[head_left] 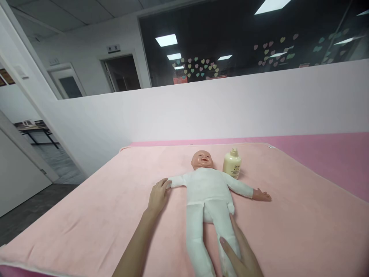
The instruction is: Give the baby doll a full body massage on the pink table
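A baby doll (209,186) in a white cloth suit lies on its back, face up, with its arms spread and its head toward the wall. My left hand (158,194) is closed over the doll's hand at the left sleeve's end, which it hides. On the doll's right-hand leg in view, my right hand (242,256) rests with thumb and finger stretched apart; its other fingers are hidden. Beside the doll's head stands a pale yellow pump bottle (231,164), upright, touched by neither hand.
A peach-pink blanket (115,215) covers the surface under the doll, with a pink pad (331,161) showing past its edge. A low white wall (230,111) rises behind, topped by a dark window (236,30). At the far left are a door (20,173) and a distant table (37,129).
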`<act>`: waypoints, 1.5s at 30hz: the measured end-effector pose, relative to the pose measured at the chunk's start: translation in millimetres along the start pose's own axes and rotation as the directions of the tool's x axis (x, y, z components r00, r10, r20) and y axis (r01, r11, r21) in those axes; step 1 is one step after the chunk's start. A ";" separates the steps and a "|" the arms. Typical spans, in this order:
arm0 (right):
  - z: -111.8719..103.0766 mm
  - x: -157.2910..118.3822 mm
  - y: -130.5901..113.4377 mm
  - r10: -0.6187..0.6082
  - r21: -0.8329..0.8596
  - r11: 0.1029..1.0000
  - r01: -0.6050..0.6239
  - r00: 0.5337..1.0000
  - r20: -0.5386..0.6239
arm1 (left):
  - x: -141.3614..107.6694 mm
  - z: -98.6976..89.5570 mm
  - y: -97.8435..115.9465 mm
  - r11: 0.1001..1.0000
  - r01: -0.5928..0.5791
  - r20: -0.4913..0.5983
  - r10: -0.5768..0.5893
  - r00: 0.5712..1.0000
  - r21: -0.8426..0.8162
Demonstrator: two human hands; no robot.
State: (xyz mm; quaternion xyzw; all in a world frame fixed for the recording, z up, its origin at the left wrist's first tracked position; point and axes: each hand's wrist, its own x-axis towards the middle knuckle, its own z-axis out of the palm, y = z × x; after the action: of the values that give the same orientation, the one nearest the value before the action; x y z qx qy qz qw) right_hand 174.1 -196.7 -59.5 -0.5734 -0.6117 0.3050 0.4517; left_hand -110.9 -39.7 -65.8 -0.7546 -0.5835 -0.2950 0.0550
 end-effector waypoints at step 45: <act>-2.1 4.3 -9.4 0.244 0.152 0.960 -0.237 0.970 -0.026 | -2.6 0.5 11.5 1.000 0.024 0.022 -0.024 0.999 0.007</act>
State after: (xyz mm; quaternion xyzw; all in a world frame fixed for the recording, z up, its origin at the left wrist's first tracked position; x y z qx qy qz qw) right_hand 172.3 -194.3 -49.5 -0.6150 -0.5030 0.3893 0.4661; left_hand -100.6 -45.4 -64.5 -0.7507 -0.5940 -0.2853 0.0476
